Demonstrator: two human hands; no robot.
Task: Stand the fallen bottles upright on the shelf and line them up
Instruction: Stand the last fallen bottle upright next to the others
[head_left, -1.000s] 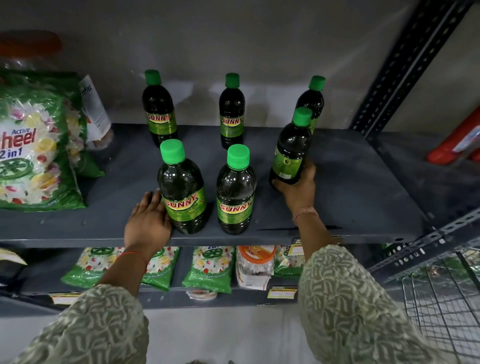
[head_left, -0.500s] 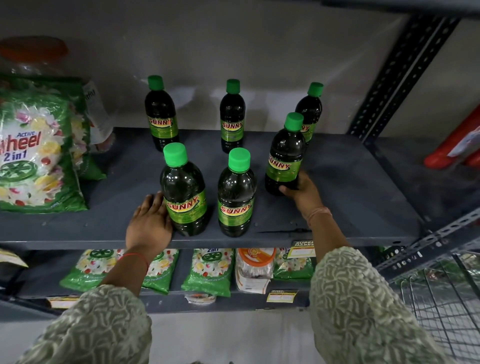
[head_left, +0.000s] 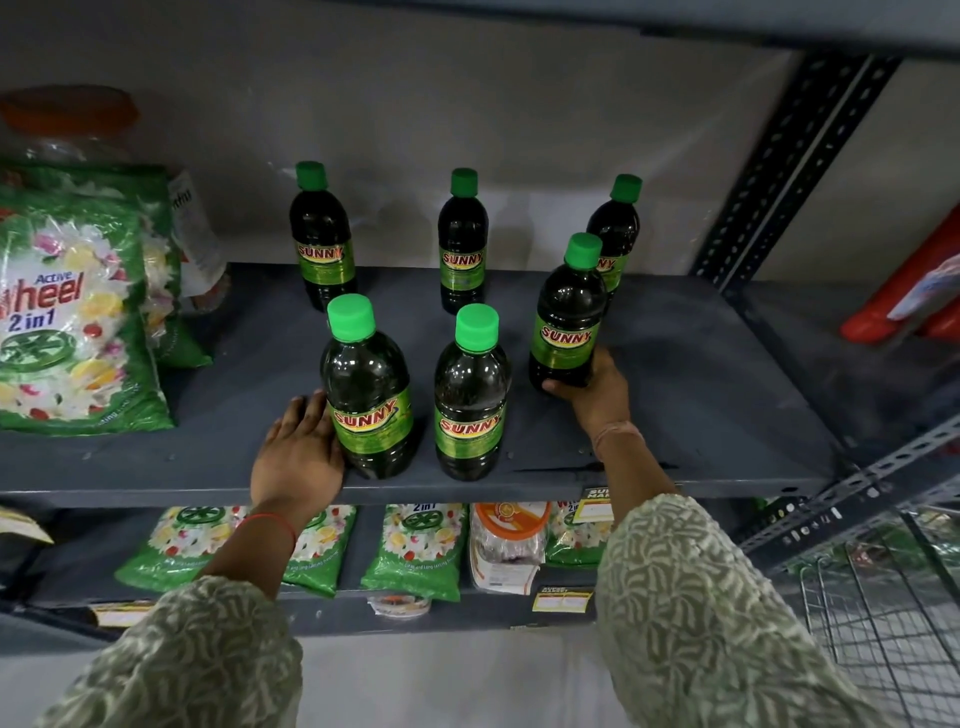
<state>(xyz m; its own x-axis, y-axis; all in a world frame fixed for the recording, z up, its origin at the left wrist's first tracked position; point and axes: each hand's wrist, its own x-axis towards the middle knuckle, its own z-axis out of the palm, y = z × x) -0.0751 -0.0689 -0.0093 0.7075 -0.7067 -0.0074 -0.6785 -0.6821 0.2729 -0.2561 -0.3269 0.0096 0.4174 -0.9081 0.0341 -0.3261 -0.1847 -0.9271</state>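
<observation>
Right hand (head_left: 597, 387) grips the right-most front bottle (head_left: 567, 325) low, left hand (head_left: 298, 452) flat and open beside another bottle (head_left: 370, 400), so I'd slide it toward the shelf (head_left: 701, 395) front edge, level with its neighbours.

Both arms reach forward in patterned sleeves. The left hand (head_left: 298, 457) lies flat, palm down, fingers (head_left: 311, 410) together. The right hand (head_left: 597, 387) is curled, thumb on the near side.
</observation>
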